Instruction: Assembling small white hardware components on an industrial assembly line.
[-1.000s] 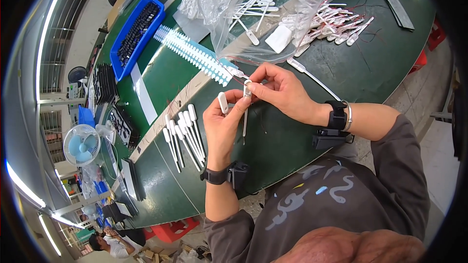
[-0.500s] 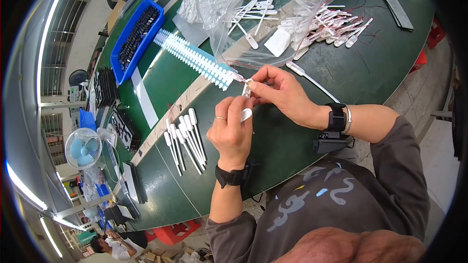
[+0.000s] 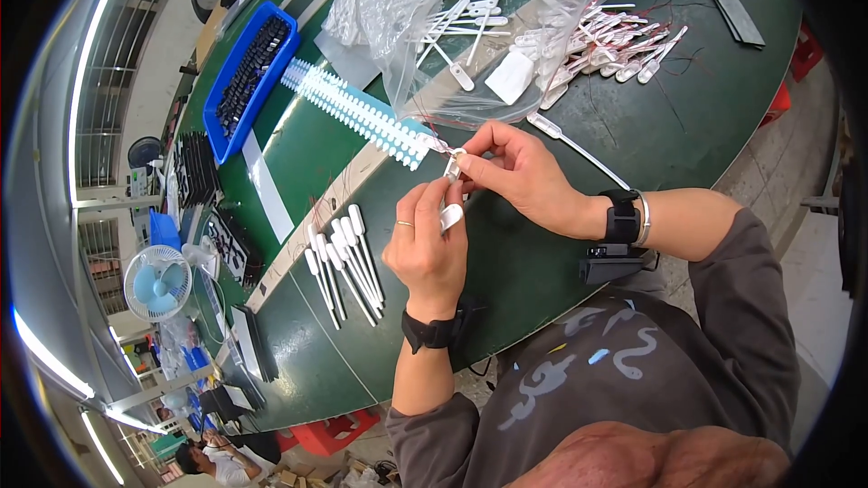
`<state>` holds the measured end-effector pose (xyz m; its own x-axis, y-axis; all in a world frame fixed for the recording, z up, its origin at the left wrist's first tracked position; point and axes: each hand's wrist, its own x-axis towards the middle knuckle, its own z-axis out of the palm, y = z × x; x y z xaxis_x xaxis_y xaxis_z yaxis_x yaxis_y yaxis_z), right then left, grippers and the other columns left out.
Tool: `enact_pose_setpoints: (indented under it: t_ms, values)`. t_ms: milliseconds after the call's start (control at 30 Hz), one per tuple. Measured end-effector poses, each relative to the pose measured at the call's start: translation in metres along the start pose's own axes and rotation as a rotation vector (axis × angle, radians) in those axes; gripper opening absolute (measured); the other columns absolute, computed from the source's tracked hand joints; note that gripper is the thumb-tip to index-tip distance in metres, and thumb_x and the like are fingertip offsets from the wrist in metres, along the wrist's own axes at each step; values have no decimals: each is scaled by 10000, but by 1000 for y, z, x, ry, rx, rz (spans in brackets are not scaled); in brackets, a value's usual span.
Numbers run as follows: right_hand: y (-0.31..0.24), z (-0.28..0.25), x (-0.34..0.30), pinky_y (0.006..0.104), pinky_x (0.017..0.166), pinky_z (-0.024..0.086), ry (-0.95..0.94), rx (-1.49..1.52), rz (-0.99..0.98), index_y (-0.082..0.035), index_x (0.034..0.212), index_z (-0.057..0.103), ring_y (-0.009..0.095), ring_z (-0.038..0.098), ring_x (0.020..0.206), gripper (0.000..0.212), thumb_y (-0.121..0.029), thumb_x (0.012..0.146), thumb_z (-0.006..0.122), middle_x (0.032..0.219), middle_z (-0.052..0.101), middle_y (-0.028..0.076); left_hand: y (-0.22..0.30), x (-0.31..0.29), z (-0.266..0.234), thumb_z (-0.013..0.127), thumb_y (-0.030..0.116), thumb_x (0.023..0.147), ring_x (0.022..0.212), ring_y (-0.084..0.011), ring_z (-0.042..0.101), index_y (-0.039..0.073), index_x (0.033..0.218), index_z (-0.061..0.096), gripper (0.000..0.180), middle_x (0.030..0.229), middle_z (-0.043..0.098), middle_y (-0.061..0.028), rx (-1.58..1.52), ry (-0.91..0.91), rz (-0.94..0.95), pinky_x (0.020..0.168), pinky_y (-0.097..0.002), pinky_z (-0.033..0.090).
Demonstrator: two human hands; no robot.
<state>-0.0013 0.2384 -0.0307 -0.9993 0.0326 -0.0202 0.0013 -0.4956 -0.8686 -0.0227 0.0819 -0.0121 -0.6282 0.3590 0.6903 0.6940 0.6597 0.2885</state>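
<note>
A small white plastic housing [image 3: 455, 165] with thin reddish wires at its far end is pinched between both hands above the table. My left hand [image 3: 424, 244] is closed on its near end, and a white rounded-end piece [image 3: 451, 216] sticks out between those fingers. My right hand [image 3: 517, 172] is closed, thumb and forefinger gripping the housing near the wires. Just beyond the fingertips lies a blue strip [image 3: 383, 119] carrying rows of white oval stickers. Left of my left hand are several finished-looking white sticks with wide heads [image 3: 347, 251]. My fingers hide part of the housing.
A clear plastic bag [image 3: 420, 63] with white sticks lies at the far side, beside a pile of wired white pieces [image 3: 615, 52]. One white stick [image 3: 579, 146] rests beyond my right wrist. A blue bin [image 3: 287, 47] of black parts stands far left, with a fan [image 3: 157, 283] beyond the table.
Both hands keep their grip on the housing and have barely moved. The whole view has shifted very slightly.
</note>
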Motion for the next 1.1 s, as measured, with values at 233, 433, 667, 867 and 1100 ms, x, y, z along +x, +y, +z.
enact_pose_setpoints:
  t_ms: [233,433,667,867,1100]
  values:
    - [-2,1,-2,277,813,572,-2,50,14,-7,1041,558,109,666,881,141,-131,990,603,989,647,56,-1,2,-2,817,108,781,668,-214,672,59,1007,730,247,902,694,-73,141,17,177,545,-317,533]
    - [-6,0,0,276,813,575,-1,43,29,-6,1036,556,110,670,875,139,-129,990,601,988,649,57,-1,3,-1,821,102,774,675,-215,676,52,1012,736,257,906,699,-79,110,8,148,550,-316,538]
    - [0,0,0,270,807,578,7,-3,-9,-7,1029,555,112,673,889,132,-122,987,604,992,650,59,-2,-1,2,812,69,778,676,-215,676,57,1000,740,234,911,701,-75,-106,9,-43,553,-313,541]
    - [-2,1,-2,272,807,579,9,7,-12,-8,1029,551,116,676,889,130,-117,985,606,993,650,58,-1,-2,1,810,59,772,676,-210,677,67,992,747,229,904,698,-65,-35,28,5,546,-311,534]
    - [-2,0,-1,274,806,580,12,9,-8,-9,1030,547,119,680,887,131,-116,984,607,997,651,60,4,0,-1,814,75,767,678,-207,676,71,1000,752,241,902,697,-59,106,32,80,535,-310,525]
